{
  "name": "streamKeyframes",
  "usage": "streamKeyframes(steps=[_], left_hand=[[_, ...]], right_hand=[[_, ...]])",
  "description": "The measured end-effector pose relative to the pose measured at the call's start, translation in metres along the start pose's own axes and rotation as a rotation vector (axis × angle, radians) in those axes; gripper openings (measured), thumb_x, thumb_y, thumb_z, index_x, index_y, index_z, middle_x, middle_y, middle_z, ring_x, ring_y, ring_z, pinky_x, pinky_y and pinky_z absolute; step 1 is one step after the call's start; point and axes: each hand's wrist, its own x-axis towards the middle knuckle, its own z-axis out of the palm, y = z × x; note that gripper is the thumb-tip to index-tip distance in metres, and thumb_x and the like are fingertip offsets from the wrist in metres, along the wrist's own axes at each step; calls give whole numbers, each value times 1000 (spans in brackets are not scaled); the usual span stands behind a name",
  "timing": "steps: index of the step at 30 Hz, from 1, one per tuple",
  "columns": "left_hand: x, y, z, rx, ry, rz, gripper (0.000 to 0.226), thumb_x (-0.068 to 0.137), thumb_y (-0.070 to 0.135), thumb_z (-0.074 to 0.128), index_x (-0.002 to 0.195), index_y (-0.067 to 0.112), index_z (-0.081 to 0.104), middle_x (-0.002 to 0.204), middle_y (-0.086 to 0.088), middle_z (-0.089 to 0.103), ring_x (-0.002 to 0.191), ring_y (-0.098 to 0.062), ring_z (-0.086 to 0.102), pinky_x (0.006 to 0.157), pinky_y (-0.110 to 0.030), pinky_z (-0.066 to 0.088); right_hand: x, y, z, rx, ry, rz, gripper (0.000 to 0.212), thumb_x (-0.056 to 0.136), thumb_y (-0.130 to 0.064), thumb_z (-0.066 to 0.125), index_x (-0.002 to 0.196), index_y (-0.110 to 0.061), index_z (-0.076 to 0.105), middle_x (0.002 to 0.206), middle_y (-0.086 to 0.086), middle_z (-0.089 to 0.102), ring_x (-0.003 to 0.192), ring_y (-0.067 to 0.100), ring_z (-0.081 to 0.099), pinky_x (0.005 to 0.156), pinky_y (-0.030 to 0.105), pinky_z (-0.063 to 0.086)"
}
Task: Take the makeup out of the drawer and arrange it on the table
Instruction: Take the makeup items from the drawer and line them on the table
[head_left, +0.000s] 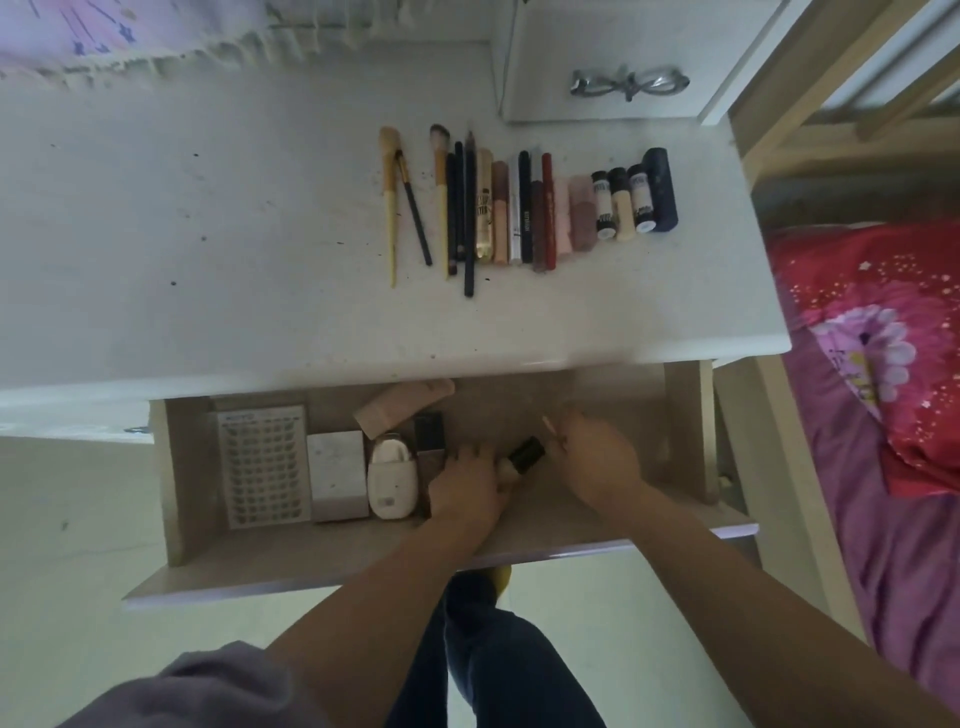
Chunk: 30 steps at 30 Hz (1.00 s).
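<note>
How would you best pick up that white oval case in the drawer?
From above, fingers across the narrow width of the white case. It lies flat between the grey box and a dark box, so the sides are crowded; its near rounded end looks freest.

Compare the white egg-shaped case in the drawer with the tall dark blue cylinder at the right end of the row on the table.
The white egg-shaped case is pale and rounded; the dark blue cylinder is dark and straight-sided. The case lies in the open drawer, wedged between a white box and a dark box; the cylinder ends the row on the white table. Neither is touched by a hand.
</note>
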Motion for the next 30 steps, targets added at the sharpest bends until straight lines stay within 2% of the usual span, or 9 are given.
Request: streamKeyframes(steps=[6, 10, 12, 15, 17, 20, 23, 27, 30], left_hand=[[13, 10, -6, 99, -29, 115, 28, 95, 36, 43, 107, 15, 57, 114, -8, 60, 105, -25, 54, 86, -35, 40], [-12, -21, -55, -282, -73, 267, 20, 91, 46, 48, 95, 28, 56, 92, 10, 61, 91, -14, 60, 68, -19, 44], [-31, -48, -92, -396, -49, 328, 19, 84, 39, 61, 102, 32, 58, 99, 11, 61, 96, -11, 59, 71, -19, 42], [-62, -92, -159, -599, 80, 309, 39, 77, 28, 72, 105, 47, 52, 101, 17, 59, 90, 6, 57, 71, -8, 42], [-68, -114, -207, -660, 214, 257, 41, 76, 27, 73, 97, 53, 50, 90, 21, 61, 73, 8, 59, 61, -8, 43], [-40, -132, -272, -692, 407, 255, 37, 79, 22, 71, 99, 47, 52, 91, 24, 62, 74, -2, 61, 67, -18, 47], [18, -128, -319, -670, 544, 246, 31, 81, 19, 70, 108, 28, 55, 92, 15, 59, 74, -9, 58, 65, -16, 44], [97, -96, -355, -696, 558, 346, 35, 82, 20, 68, 115, 23, 56, 95, 15, 59, 90, -9, 57, 76, -21, 43], [139, -68, -367, -717, 500, 441, 31, 81, 19, 66, 109, 26, 56, 95, 16, 60, 86, 7, 55, 72, -7, 39]], right_hand=[[-10, -4, -30, 31, -4, 50, 8, 94, -18, 46, 99, -15, 52, 85, 4, 61, 80, 24, 60, 59, 26, 34], [-19, -28, -57, 117, -29, -61, 9, 93, -24, 51, 94, -17, 57, 82, 0, 61, 78, 21, 59, 64, 30, 46], [-24, -50, -72, 137, -92, -162, 10, 92, -26, 53, 96, -20, 59, 86, -6, 62, 81, 15, 60, 69, 26, 49], [-19, -91, -100, 280, -175, -238, 5, 90, -28, 57, 87, -32, 55, 79, -17, 57, 72, -2, 55, 55, 7, 38], [-4, -125, -120, 474, -193, -264, 8, 90, -27, 59, 88, -34, 55, 79, -15, 62, 69, -3, 58, 54, 7, 42], [34, -180, -137, 711, -67, -245, 13, 92, -22, 57, 102, -27, 50, 81, -5, 65, 69, 7, 64, 52, 15, 51], [81, -231, -133, 470, 104, -229, 29, 96, -21, 49, 123, -18, 40, 90, 5, 65, 78, 22, 64, 63, 35, 55], [131, -253, -122, -86, 184, -201, 44, 96, -13, 41, 138, -11, 28, 110, 10, 62, 92, 28, 64, 50, 29, 34], [141, -241, -124, -225, 218, -190, 38, 92, -8, 43, 129, -12, 38, 95, 5, 65, 80, 26, 65, 43, 25, 16]])
